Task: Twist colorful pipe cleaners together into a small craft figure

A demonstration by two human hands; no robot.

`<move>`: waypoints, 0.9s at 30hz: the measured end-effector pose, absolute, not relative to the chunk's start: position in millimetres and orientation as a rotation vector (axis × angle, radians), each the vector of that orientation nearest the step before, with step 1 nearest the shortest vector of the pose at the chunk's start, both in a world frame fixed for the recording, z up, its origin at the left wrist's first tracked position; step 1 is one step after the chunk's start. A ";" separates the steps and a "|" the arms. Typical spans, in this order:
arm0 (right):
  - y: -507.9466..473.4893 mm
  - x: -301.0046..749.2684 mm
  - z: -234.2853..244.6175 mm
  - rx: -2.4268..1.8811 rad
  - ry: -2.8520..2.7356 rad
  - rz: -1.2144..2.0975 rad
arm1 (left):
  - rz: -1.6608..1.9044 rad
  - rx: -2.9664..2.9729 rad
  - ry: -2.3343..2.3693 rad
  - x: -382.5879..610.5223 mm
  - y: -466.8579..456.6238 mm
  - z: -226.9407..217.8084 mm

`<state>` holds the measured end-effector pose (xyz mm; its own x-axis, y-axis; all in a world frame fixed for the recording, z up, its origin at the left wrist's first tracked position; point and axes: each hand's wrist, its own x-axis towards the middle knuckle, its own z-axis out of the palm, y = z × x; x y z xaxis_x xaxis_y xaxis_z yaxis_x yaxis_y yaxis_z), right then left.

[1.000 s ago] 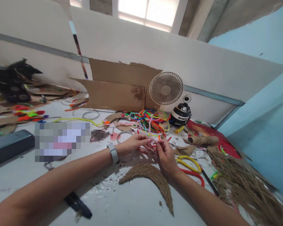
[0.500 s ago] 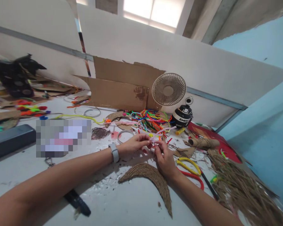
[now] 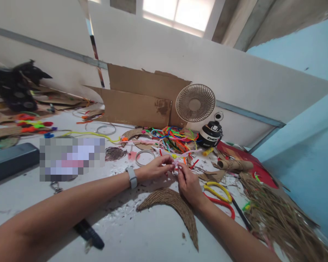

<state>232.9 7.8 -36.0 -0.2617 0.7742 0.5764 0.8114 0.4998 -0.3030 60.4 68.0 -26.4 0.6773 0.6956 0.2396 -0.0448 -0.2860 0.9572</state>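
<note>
My left hand (image 3: 160, 167) and my right hand (image 3: 189, 182) meet over the white table (image 3: 112, 236), fingertips almost together. Both are closed in a pinch on a pale pink pipe cleaner (image 3: 188, 154), whose free end sticks out up and to the right. The part between the fingertips is small and mostly hidden. Below the hands lies a crescent (image 3: 169, 198) covered in brown twine. Just behind them is a metal ring (image 3: 144, 158). To the right of my right hand are scissors with one yellow handle (image 3: 218, 191) and one red handle (image 3: 224, 208).
A heap of coloured pipe cleaners (image 3: 175, 138) lies at the back beside a small fan (image 3: 196, 103) and a black bottle (image 3: 211, 134). Brown fibre strands (image 3: 284, 222) spread at the right, near a cardboard roll (image 3: 235, 165). A dark case (image 3: 13, 162) sits at the left.
My right fingers have shifted slightly and closed in on the pink pipe cleaner. My left hand keeps nearly the same place. The whole view has moved a little.
</note>
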 end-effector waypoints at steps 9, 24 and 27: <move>5.8 232.2 -34.3 -1.277 -2.070 -0.036 | 0.757 1.548 0.442 63.0 67.0 -28.9; 6.3 232.1 -33.2 -1.278 -1.989 0.184 | 0.720 1.342 0.413 64.3 72.0 -29.2; 5.5 230.2 -30.6 -1.313 -1.849 0.433 | 0.723 1.251 0.382 61.9 73.4 -28.3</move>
